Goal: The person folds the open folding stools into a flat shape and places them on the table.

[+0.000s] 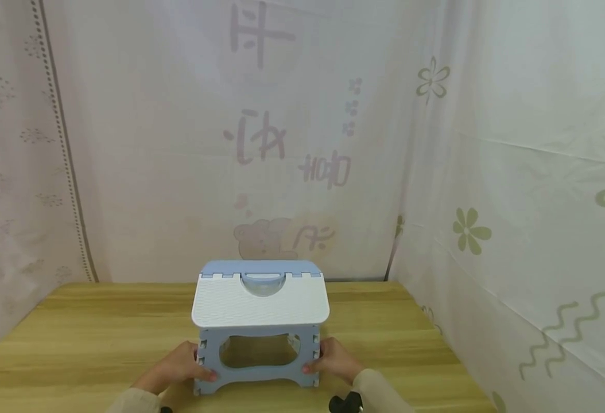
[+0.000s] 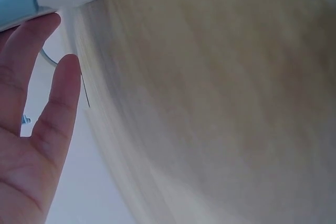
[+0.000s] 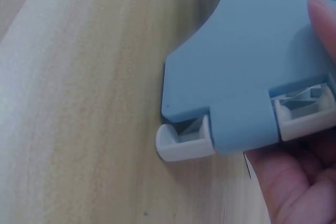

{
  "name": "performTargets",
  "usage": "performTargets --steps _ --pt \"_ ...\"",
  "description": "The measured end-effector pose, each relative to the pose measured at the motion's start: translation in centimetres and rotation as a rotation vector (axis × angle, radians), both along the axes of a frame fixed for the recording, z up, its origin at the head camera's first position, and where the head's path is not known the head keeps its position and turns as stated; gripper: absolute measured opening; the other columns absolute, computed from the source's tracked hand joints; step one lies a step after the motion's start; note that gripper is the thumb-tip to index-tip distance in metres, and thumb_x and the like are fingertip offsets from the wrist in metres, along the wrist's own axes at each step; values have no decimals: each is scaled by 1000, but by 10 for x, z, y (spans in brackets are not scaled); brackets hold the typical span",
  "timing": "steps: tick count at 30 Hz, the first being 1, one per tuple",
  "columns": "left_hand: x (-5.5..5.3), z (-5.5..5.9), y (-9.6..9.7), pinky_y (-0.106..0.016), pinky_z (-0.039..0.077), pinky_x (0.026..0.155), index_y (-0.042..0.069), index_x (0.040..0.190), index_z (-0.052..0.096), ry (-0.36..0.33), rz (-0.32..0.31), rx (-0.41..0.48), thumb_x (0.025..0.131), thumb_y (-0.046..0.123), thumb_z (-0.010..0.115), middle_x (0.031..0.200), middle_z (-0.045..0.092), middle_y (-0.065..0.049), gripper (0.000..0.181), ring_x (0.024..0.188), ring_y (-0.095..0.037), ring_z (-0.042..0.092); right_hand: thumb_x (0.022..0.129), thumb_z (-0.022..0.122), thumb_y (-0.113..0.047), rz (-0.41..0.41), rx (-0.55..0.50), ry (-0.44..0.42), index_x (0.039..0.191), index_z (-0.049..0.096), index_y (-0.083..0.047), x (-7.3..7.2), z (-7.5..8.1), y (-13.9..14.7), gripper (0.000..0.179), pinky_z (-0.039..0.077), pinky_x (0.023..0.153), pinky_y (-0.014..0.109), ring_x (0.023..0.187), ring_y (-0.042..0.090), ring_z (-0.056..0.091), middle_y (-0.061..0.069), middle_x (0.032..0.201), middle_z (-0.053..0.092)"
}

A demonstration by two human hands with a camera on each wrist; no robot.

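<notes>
The person's left grip (image 1: 177, 363) is pinching the stool (image 1: 261, 312) at eight o'clock, thumb in front, fingers partly spread at the side. The stool is standing on the table (image 1: 101, 330), towards six o'clock, looking light, stiff, maybe slippery; its side edges are probably offering the surest hold. Up at twelve, the curtain (image 1: 168, 143) is showing faint characters, unreadable here. And the right grip (image 1: 337, 360) is clasping the stool's four-o'clock edge, nearly closed.

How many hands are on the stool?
2: the left hand grips the stool at its left side, and the right hand grips its right side.
</notes>
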State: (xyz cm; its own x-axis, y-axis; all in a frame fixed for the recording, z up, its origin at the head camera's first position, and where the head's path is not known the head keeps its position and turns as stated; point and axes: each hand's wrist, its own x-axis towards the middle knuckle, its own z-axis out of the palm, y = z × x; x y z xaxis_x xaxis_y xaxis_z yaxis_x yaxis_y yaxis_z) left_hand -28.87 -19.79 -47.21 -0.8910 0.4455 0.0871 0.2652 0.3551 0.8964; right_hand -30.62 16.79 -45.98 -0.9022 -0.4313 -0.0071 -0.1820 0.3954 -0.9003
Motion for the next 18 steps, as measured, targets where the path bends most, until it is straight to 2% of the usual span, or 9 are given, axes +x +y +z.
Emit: performTargets --steps 5,11,18 --pt "-1 2 0 -27 50 68 -11 90 66 -7 -9 7 68 11 84 87 70 -16 35 78 -19 63 72 76 0 4 0 -2 103 65 12 -1 1 1 35 53 78 36 86 24 67 20 96 70" --pt "0 -1 -1 -28 49 67 -9 89 67 -18 22 -17 68 12 84 87 70 -13 34 78 -18 61 73 75 1 16 -12 -19 103 65 13 1 0 0 34 52 81 40 88 28 67 22 98 70" --pt "-1 -2 0 -28 49 68 -8 90 67 -17 25 -18 69 11 84 88 70 -12 34 78 -17 61 72 75 2 19 -1 5 102 65 13 -1 0 1 33 53 80 39 88 28 68 22 97 70"
